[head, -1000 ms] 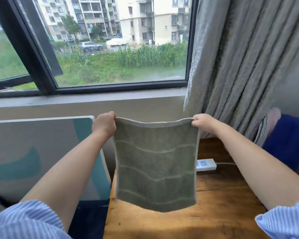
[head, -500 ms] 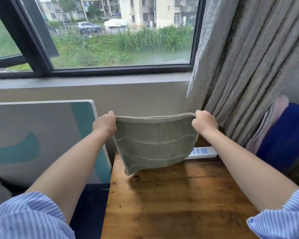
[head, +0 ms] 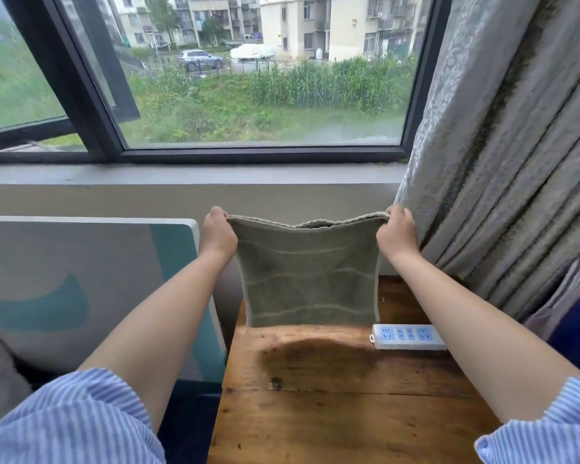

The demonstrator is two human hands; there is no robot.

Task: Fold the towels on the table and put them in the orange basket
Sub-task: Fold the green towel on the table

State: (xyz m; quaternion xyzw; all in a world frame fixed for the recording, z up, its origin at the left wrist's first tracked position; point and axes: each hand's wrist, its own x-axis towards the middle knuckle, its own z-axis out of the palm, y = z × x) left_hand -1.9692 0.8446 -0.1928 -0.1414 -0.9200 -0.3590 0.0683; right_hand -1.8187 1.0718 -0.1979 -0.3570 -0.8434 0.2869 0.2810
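Note:
A grey-green towel (head: 310, 279) with pale wavy stripes hangs in the air over the far end of the wooden table (head: 332, 406). My left hand (head: 217, 234) pinches its upper left corner and my right hand (head: 397, 234) pinches its upper right corner. The top edge sags a little in the middle and shows two layers. The towel's lower edge reaches down to the table surface by its far edge. No orange basket is in view.
A white power strip (head: 409, 336) lies on the table at the right, beside the towel's lower corner. A white and teal board (head: 81, 283) leans at the left. Grey curtains (head: 503, 162) hang at the right, close to my right hand. Behind is a window (head: 248, 78).
The towel swung up and away half a second ago and now hangs straight down again, its lower edge at the table. Both hands kept hold of the top corners.

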